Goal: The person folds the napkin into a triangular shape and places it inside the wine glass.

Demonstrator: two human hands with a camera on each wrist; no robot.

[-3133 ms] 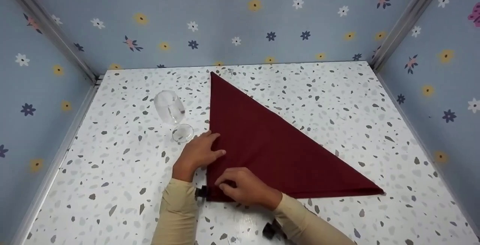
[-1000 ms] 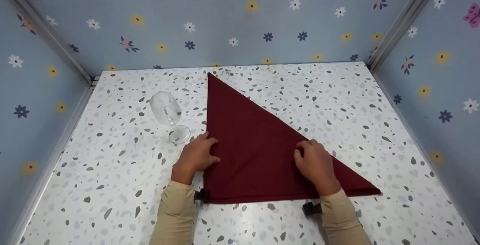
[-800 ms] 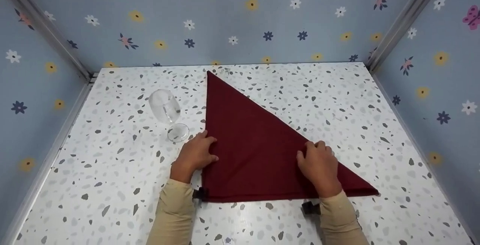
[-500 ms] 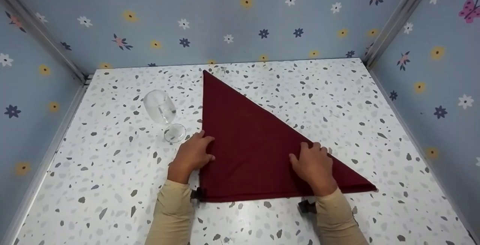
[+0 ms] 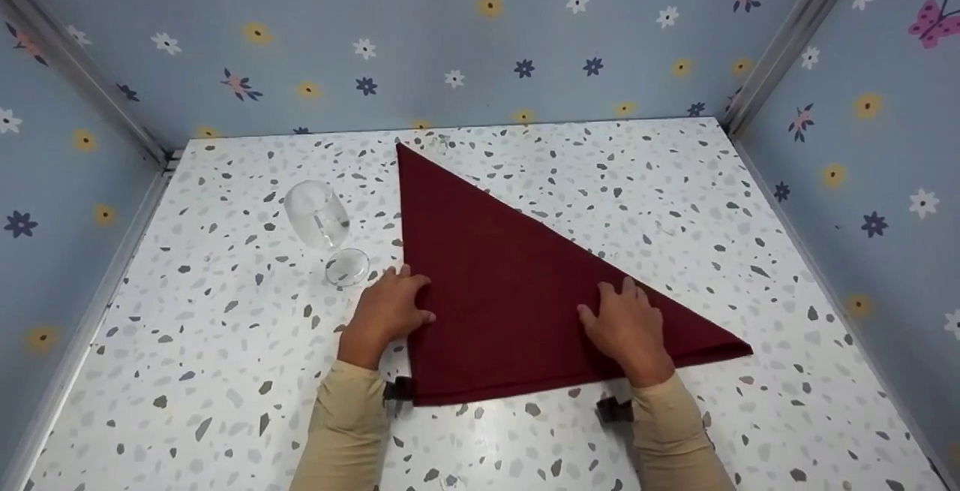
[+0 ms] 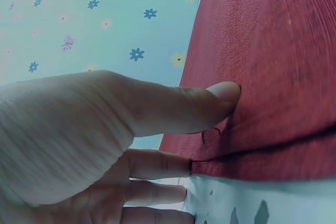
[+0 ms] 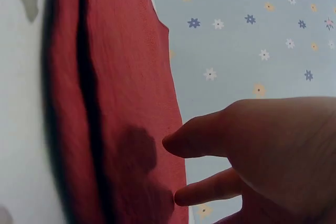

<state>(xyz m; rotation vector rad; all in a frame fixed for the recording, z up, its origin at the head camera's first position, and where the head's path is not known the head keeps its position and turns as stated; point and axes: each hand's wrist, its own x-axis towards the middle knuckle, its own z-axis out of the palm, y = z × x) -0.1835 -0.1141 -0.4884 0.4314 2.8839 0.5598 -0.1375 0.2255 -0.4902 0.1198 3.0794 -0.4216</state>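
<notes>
A dark red cloth napkin (image 5: 502,281), folded into a triangle, lies flat on the speckled table, its layered edge toward the person. At its left edge my left hand (image 5: 386,314) rests, thumb on the cloth and fingertips by the border. In the left wrist view the thumb (image 6: 178,106) touches the fabric and the other fingers lie along its edge. My right hand (image 5: 628,329) rests on the right part of the napkin with fingers spread. The right wrist view shows the thumb and a fingertip (image 7: 184,196) against the red fabric (image 7: 128,103).
A clear stemmed glass (image 5: 318,215) lies on its side left of the napkin, its round foot (image 5: 347,267) close to the left hand. Flower-patterned panels (image 5: 450,40) enclose the speckled white table (image 5: 225,341) at the back and sides.
Earlier the right hand moved from the near left corner to the napkin's right part. Since half a second ago the napkin has turned slightly counterclockwise, its right corner shifting away from the person.
</notes>
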